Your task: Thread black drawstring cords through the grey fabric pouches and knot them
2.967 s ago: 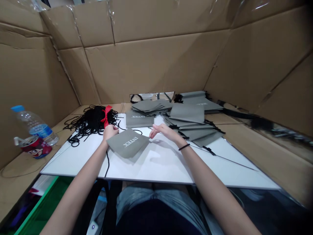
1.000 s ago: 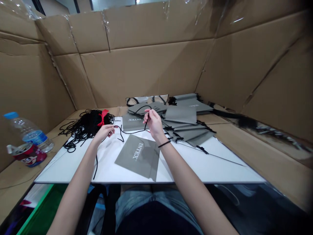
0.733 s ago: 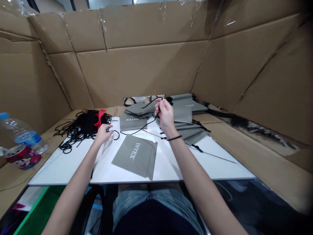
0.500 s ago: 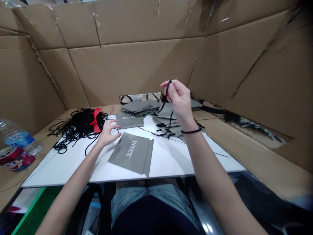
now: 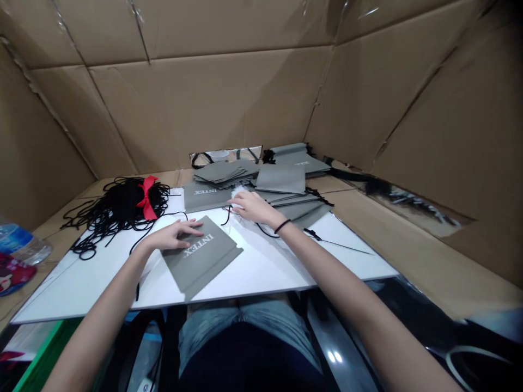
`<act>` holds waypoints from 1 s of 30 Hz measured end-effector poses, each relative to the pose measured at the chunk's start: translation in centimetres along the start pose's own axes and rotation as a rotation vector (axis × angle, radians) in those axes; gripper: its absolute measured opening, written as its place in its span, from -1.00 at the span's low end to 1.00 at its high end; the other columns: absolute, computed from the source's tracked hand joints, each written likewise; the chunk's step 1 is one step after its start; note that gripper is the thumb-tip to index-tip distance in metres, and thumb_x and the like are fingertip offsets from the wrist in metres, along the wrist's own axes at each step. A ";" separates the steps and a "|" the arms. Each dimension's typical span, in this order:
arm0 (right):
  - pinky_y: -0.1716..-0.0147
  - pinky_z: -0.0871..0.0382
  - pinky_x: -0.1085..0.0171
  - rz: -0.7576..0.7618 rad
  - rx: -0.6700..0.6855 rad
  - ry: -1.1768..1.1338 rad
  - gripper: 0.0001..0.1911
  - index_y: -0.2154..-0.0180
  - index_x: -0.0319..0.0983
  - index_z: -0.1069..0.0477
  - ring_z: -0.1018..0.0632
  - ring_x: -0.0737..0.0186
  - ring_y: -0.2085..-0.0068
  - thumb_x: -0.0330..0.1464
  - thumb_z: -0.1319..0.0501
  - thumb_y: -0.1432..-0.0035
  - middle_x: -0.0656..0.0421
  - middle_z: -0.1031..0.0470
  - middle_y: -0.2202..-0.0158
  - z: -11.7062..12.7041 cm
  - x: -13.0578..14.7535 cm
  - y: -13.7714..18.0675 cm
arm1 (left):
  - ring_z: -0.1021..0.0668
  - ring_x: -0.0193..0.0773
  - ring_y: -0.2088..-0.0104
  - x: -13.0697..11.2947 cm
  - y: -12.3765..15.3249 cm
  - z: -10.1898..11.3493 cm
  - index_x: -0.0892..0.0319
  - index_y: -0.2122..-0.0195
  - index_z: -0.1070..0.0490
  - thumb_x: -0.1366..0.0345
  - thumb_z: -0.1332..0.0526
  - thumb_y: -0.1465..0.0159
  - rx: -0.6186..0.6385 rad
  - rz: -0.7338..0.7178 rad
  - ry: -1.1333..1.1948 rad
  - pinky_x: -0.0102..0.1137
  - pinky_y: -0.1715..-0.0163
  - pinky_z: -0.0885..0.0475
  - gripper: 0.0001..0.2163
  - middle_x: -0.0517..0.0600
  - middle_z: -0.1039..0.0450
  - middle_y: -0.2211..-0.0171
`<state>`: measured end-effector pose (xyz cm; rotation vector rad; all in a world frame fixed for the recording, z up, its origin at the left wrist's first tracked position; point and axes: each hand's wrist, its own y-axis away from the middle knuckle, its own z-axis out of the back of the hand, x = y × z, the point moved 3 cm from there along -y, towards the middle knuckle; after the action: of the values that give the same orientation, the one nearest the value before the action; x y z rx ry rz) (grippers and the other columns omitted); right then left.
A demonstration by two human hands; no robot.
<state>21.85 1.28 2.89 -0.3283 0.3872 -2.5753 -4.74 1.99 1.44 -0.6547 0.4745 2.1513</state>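
My left hand [image 5: 176, 235] lies with its fingers spread on a flat grey pouch [image 5: 207, 258] printed INTEX, pressing it to the white board. The pouch sits askew, with its flap edge toward me. Farther back and to the right, my right hand [image 5: 252, 208] reaches down to the board with fingers pinched. A black cord [image 5: 226, 218] comes out at its fingertips, and more black cord shows under the wrist. What else the fingers may touch is hidden. Another black cord [image 5: 137, 242] runs beside my left wrist.
A bundle of black cords [image 5: 122, 201] with a red ribbon [image 5: 147, 198] lies at left. Stacked grey pouches [image 5: 281, 178] fill the back. A bottle [image 5: 24, 245] and a red can [image 5: 14, 275] stand far left. Cardboard walls [image 5: 204, 103] surround the white board [image 5: 265, 267].
My right hand has come down from mid-air to the board, moving left. My left hand has moved onto the pouch, which has turned and shifted left.
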 end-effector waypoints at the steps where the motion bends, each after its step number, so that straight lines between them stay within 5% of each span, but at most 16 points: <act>1: 0.10 -0.15 0.24 -0.020 -0.010 0.004 -0.71 0.01 -0.21 -0.41 -0.39 0.12 0.03 -0.36 -0.08 -0.27 0.03 -0.44 0.04 0.2 -0.1 0.3 | -0.20 0.03 -0.27 0.1 0.2 0.2 -0.08 0.00 -0.48 0.24 -0.26 -0.12 -0.011 0.019 0.011 -0.06 -0.25 0.02 -0.62 0.00 -0.21 -0.25; 7: 0.16 -0.20 0.24 -0.186 -0.069 0.035 -0.72 0.17 -0.26 -0.49 -0.44 0.13 0.11 -0.45 -0.02 -0.23 0.04 -0.50 0.14 3.2 -1.1 3.4 | -0.27 0.02 -0.23 0.3 0.2 0.6 0.01 0.12 -0.56 0.39 -0.16 -0.08 -0.178 0.069 -0.033 -0.14 -0.22 -0.08 -0.65 0.03 -0.33 -0.18; 12: 0.36 -0.21 0.28 -0.307 -0.018 0.051 -0.81 0.38 -0.22 -0.50 -0.47 0.16 0.27 -0.48 -0.10 -0.08 0.10 -0.52 0.28 3.9 -2.8 7.1 | -0.42 -0.02 -0.07 -2.3 -1.4 -0.2 0.04 0.17 -0.55 0.33 -0.14 -0.15 -0.239 0.000 -0.198 -0.15 -0.20 -0.10 -0.73 0.04 -0.46 -0.02; 17: 0.29 -0.24 0.29 -0.379 -0.040 0.082 -0.71 0.12 -0.24 -0.38 -0.48 0.15 0.17 -0.44 -0.09 -0.09 0.07 -0.47 0.13 4.3 -3.1 11.4 | -0.47 0.02 0.03 -4.1 -4.1 -0.7 0.11 0.03 -0.45 0.16 -0.17 -0.19 -0.313 0.055 -0.322 -0.22 -0.02 -0.27 -0.66 0.10 -0.49 0.05; 23: 0.35 -0.24 0.28 -0.382 0.040 0.074 -0.86 0.30 -0.23 -0.37 -0.46 0.18 0.28 -0.34 -0.07 -0.16 0.10 -0.44 0.27 4.0 -3.9 15.3 | -0.53 -0.01 0.22 -2.3 -8.0 -1.5 0.18 -0.03 -0.40 0.29 -0.27 -0.06 -0.417 0.217 -0.176 -0.27 0.18 -0.36 -0.55 0.08 -0.52 0.28; 30: 0.24 -0.25 0.20 -0.292 -0.045 0.067 -0.78 0.35 -0.23 -0.36 -0.44 0.10 0.24 -0.37 0.03 -0.24 0.07 -0.44 0.33 2.8 -4.5 15.8 | -0.57 -0.13 0.35 -1.7 -10.0 -1.1 0.25 0.03 -0.43 0.52 -0.19 0.00 -0.471 0.196 0.142 -0.34 0.26 -0.42 -0.55 -0.03 -0.49 0.50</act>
<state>33.55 -10.06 -0.44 -0.3366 0.4508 -2.8726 4.44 6.29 0.48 -1.0624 0.1011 2.4366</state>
